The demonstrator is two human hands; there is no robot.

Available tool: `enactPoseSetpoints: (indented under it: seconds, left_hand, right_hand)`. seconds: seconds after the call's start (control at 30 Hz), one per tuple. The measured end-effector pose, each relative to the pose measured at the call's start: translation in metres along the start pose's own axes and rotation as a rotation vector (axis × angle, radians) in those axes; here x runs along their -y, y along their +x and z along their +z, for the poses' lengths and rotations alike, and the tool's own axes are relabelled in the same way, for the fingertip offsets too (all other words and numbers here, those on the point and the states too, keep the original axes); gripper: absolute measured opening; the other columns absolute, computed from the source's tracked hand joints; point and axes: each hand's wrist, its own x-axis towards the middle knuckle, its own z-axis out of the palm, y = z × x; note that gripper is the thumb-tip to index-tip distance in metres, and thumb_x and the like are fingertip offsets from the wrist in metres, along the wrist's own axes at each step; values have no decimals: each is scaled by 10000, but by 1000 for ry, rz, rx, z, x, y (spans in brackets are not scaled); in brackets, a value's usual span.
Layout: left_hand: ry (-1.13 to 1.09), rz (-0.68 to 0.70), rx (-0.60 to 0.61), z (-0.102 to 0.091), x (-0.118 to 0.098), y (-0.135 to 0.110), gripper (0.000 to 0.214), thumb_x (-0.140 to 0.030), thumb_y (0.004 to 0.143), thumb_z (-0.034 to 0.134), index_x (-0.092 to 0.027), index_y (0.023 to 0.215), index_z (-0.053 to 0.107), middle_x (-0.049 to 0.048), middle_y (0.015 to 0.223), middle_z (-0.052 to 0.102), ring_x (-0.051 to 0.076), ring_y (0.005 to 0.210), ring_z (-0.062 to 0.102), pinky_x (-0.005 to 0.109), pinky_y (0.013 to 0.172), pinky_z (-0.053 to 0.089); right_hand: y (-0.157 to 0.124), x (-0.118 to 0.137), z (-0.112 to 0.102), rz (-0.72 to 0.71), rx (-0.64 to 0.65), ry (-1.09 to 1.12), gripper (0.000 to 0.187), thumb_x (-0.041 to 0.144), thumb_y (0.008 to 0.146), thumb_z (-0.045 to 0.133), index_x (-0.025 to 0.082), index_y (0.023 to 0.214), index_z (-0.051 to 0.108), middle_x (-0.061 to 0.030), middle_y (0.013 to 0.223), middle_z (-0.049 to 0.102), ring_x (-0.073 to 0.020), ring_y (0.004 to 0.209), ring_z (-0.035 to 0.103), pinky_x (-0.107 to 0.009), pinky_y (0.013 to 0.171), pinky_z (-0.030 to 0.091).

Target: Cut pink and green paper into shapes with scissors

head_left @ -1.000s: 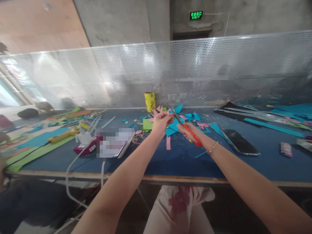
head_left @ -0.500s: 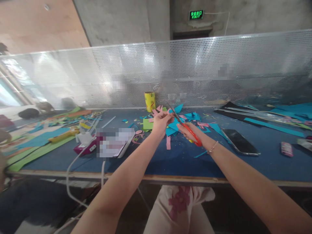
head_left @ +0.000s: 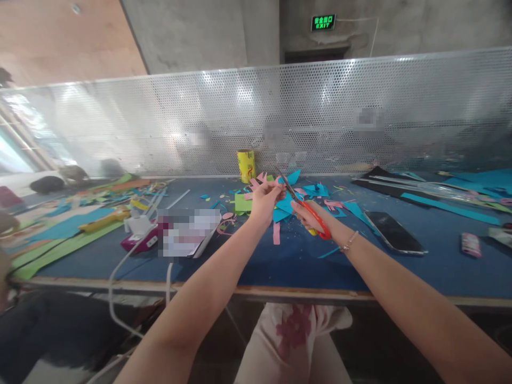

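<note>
— Red plastic on the handles, thin metal on the blades: are those scissors (head_left: 310,212) in the right hand (head_left: 307,215)?

— Yes. The right hand is closed through the handles, and the blades slant up and left to the left hand (head_left: 262,198), held above the middle of the surface (head_left: 280,261).

— What is the left hand doing?

— It pinches a small pink scrap (head_left: 275,182) between its fingertips, right at the blade tips. Its shape is too small to tell.

— What lies under them?

— Flat paper cuttings (head_left: 288,205), teal, pink and green, with jagged edges, strewn on dark blue felt-like cloth.

— Anything solid nearby?

— A glossy black phone (head_left: 394,233) lies flat to the right, near the right wrist. A yellow can (head_left: 246,166) stands far back against a perforated metal screen (head_left: 280,117). Long green and teal strips (head_left: 64,240) run along the left.

— Open room?

— Bare blue cloth stretches from the cuttings to the near wooden edge, between both forearms.
</note>
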Motion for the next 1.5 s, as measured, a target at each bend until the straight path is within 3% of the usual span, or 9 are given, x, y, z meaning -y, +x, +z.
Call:
enactPoseSetpoints:
  seconds: [0.23,0.47,0.67,0.87,1.5]
  left_hand:
    - [3,11,-3,1,-2,-1,151,-212,611,667,-148,633,532,-20,563,568,62,529,536,221,586,443]
    - [-22,-13,11,0,-3,-1,141,-208,606,667,-143,623,543,-17,558,563,56,517,520,215,579,429]
    - [-23,0,25,-1,-7,-1,123,-180,602,655,-146,595,537,-17,552,558,54,517,513,200,540,400]
    - [-3,0,27,-2,-10,-1,114,-146,598,636,-153,597,522,-16,545,565,59,513,515,194,509,379]
    - [97,34,-3,-2,-9,1,111,-161,591,643,-167,631,540,-19,565,588,62,488,518,212,525,418]
  right_hand:
    - [1,-4,0,-34,40,31,394,552,738,478,181,630,405,56,460,361,-38,338,298,-178,312,224]
    - [6,-5,0,43,93,153,386,553,746,461,191,625,404,56,441,353,-48,338,285,-184,316,215]
    - [0,-4,-3,-24,133,164,469,642,674,474,189,602,376,63,469,336,-37,352,281,-179,334,222]
    - [-3,-4,-4,-63,200,190,493,668,658,462,176,691,453,72,475,335,-36,353,272,-181,335,198]
    - [-1,-5,-5,-29,146,165,435,602,716,449,183,605,413,72,427,328,-37,332,252,-176,317,203]
